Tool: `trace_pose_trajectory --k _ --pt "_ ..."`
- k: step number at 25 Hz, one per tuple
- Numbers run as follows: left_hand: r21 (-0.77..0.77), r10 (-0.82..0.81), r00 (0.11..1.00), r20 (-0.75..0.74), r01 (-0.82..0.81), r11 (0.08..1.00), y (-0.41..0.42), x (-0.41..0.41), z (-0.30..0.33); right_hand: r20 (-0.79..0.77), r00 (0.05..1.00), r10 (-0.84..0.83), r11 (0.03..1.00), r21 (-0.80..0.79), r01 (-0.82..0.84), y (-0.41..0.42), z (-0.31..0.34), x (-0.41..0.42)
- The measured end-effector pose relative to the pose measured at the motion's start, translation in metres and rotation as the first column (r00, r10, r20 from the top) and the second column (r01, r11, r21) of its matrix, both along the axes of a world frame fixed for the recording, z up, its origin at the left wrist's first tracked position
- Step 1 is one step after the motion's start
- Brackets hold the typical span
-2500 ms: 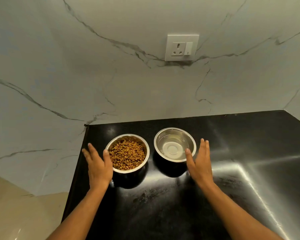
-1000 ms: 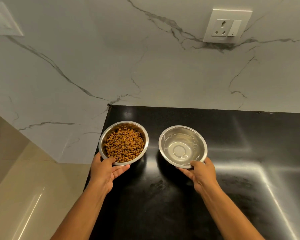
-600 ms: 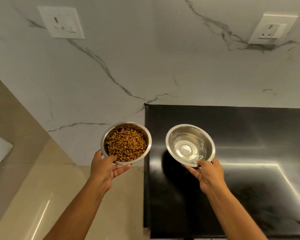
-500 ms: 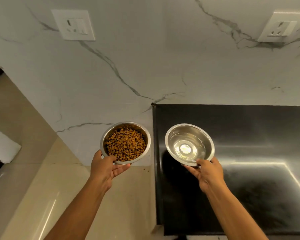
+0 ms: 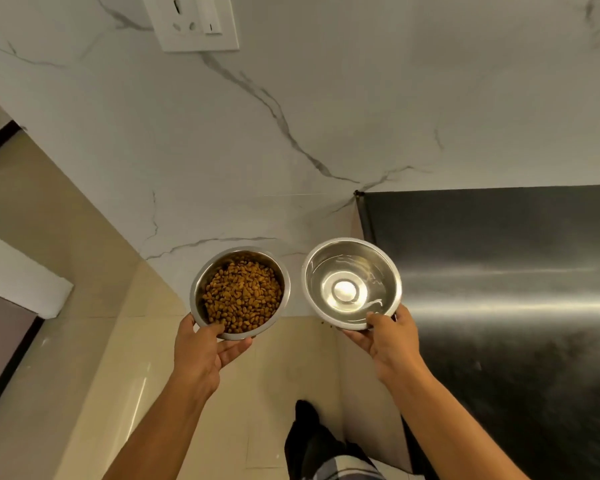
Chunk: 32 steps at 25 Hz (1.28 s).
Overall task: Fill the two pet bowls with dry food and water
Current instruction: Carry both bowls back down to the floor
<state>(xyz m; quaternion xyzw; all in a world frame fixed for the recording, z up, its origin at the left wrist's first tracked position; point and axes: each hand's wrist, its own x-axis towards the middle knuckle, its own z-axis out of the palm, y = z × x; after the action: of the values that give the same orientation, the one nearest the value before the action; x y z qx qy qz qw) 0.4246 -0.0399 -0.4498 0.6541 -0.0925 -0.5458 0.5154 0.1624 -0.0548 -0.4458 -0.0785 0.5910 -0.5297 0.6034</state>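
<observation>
From my head camera, the filling looks done: the food bowl (image 5: pixel 239 293) carries a heap of brown kibble (image 5: pixel 242 296) and the water bowl (image 5: pixel 353 284) holds clear water with ripples glinting near its front wall. What seems left, as I judge it, is only to set both down where the pet eats.

My left hand (image 5: pixel 201 355) is closed on the food bowl's near rim, thumb hooked over the edge onto the kibble and fingers curled beneath. My right hand (image 5: pixel 390 344) grips the water bowl the same way, thumb on the near rim, fingers under the base. Both bowls are in the air, side by side and just apart. The food bowl hangs over the beige floor (image 5: pixel 84 358), clear of the black counter (image 5: pixel 516 306); the water bowl sits at the counter's left edge, partly overlapping it.

Both are shiny round steel with rolled rims. The kibble is heaped toward my side.
</observation>
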Motion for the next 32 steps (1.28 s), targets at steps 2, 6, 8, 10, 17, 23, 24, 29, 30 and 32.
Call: trace_pose_trajectory --k 2,6,8,10,17,23,24,29,30,32 --pt "0.026 0.019 1.000 0.012 -0.019 0.999 -0.015 0.012 -0.011 0.002 1.000 -0.008 1.000 0.004 0.008 -0.015 -0.011 0.015" --pt "0.088 0.025 0.998 0.066 -0.030 0.996 -0.048 0.032 -0.031 0.001 1.000 -0.026 0.999 0.047 0.025 -0.040 -0.043 0.044" --pt "0.105 0.013 0.997 0.076 -0.021 0.994 -0.061 0.041 -0.044 -0.011 1.000 -0.029 0.997 0.069 0.030 -0.050 -0.065 0.060" --pt "0.128 0.001 0.997 0.081 -0.011 0.992 -0.071 0.049 -0.062 -0.018 0.998 -0.067 0.993 0.091 0.068 -0.058 -0.087 0.073" --pt "0.267 -0.125 0.986 0.114 0.091 0.959 -0.103 0.082 -0.181 -0.026 0.980 -0.199 0.963 0.180 0.200 -0.070 -0.197 0.116" --pt "0.298 -0.149 0.984 0.097 0.114 0.948 -0.111 0.086 -0.318 -0.030 0.967 -0.252 0.926 0.284 0.250 -0.059 -0.331 0.116" --pt "0.305 -0.151 0.984 0.096 0.116 0.945 -0.112 0.085 -0.344 -0.037 0.967 -0.253 0.918 0.305 0.252 -0.057 -0.354 0.116" --pt "0.351 -0.206 0.977 0.061 0.172 0.920 -0.121 0.076 -0.457 -0.066 0.951 -0.303 0.883 0.356 0.306 -0.054 -0.457 0.113" --pt "0.364 -0.212 0.976 0.054 0.179 0.914 -0.124 0.073 -0.478 -0.067 0.950 -0.306 0.878 0.365 0.309 -0.055 -0.477 0.112" --pt "0.393 -0.221 0.974 0.056 0.182 0.901 -0.130 0.069 -0.518 -0.067 0.950 -0.305 0.872 0.381 0.307 -0.058 -0.515 0.109"
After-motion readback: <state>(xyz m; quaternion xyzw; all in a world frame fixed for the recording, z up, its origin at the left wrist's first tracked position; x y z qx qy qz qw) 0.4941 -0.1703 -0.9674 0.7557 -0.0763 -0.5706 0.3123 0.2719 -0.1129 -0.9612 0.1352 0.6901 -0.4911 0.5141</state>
